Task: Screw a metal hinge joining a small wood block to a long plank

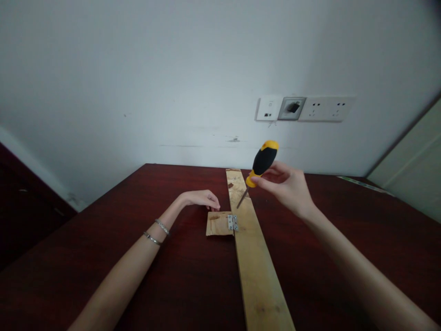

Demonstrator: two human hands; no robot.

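My right hand (287, 186) grips a yellow-and-black screwdriver (263, 161) near the base of its handle. The shaft slants down and left, its tip above the long wooden board (255, 257), close to a metal hinge (233, 222). That hinge spans the joint between the board and a small wooden block (217, 224) at its left side. Just behind the block, my left hand (204, 199) is low over the table with its fingers bent down and pressed together. Whatever the fingertips may hold is hidden or too small to name.
The dark red table (172, 294) runs back to a pale wall (138, 82). On the wall is a row of sockets (324, 109) with a black plug (294, 108) in one. A thin flat strip (365, 185) lies at the table's back right.
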